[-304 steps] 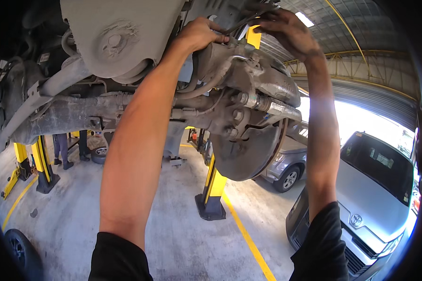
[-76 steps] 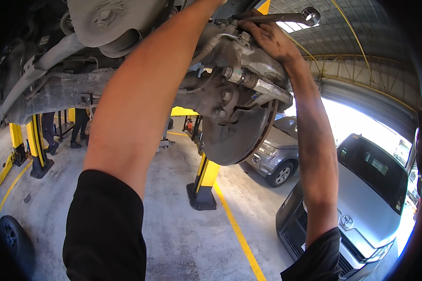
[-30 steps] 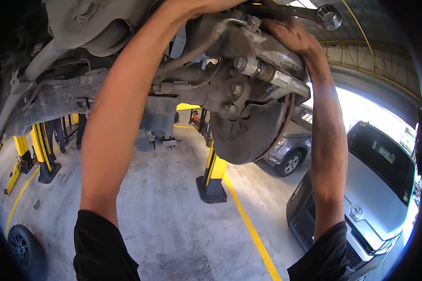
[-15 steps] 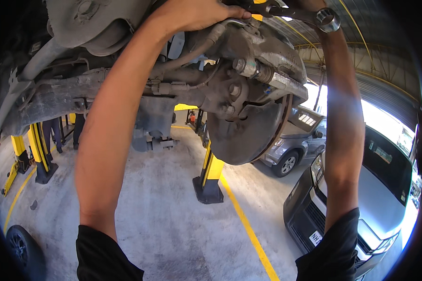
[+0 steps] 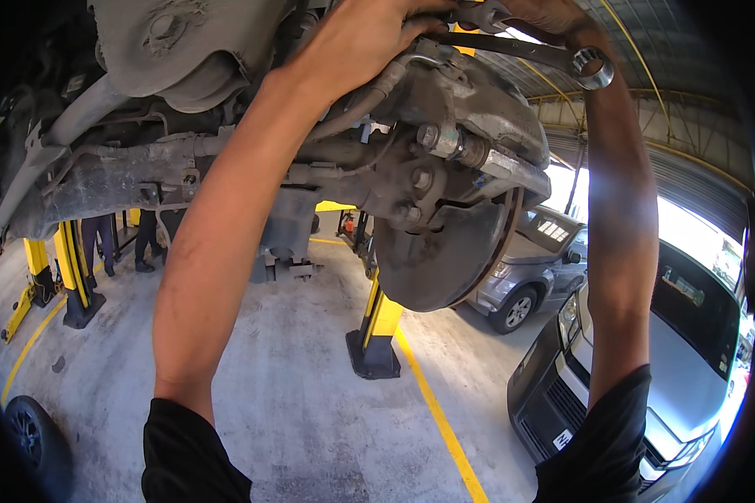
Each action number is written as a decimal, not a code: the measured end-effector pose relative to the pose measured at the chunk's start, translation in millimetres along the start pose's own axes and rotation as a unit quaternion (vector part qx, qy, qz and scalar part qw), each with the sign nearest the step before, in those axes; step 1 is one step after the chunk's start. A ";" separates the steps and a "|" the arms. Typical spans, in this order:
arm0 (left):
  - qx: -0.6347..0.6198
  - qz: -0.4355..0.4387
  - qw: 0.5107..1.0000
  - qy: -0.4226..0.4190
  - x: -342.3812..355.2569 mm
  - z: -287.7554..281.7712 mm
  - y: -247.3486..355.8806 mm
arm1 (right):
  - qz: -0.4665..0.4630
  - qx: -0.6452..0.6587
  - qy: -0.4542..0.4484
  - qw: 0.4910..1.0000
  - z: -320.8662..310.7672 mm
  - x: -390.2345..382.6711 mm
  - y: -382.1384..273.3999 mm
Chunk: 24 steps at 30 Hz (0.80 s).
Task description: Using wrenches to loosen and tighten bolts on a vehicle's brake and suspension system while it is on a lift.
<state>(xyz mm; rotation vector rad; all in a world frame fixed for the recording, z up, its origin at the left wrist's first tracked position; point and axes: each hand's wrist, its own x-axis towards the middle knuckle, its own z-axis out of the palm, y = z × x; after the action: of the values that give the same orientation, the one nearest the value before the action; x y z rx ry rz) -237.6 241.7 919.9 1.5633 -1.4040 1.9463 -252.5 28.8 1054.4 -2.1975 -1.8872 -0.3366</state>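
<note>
My left hand reaches up beside the brake hose, its thumb and fingers closed near a metal fitting at the top; what lies between them is hidden. At the upper edge my right hand is closed around a wrench, its fingers partly cut off. The wrench's dark shaft slants between the hands, and its shiny ring end sticks out past my right wrist. A metal jaw-like piece shows between the hands. Just below are the brake caliper and the brake disc with its shield.
The raised vehicle's underbody and a rounded suspension part hang at left. Yellow lift posts stand on the floor. A silver van and a grey car are at right. A loose wheel lies lower left; people's legs show behind.
The wrench's ring end sits lower in the picture, and more of my left hand shows. My left forearm has shifted right. The brake assembly appears slightly lower.
</note>
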 end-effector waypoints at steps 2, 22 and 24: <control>0.023 0.034 0.998 0.049 -6.4 -7.7 -12.2 | 0.021 -0.057 0.044 0.997 27.5 12.4 -5.8; 0.052 -0.303 0.947 -0.089 24.9 20.0 -88.1 | -0.052 0.077 0.385 0.918 -43.5 50.7 83.2; 0.073 -0.317 0.940 -0.102 11.4 14.4 -103.5 | -0.017 0.127 0.378 0.917 -25.8 67.0 92.0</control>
<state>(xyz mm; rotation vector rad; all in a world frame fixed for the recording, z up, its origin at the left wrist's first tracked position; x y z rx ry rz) -159.8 277.1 981.0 2.0125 -0.6803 1.5454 -152.4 69.9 1098.1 -1.5369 -1.4269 -0.7666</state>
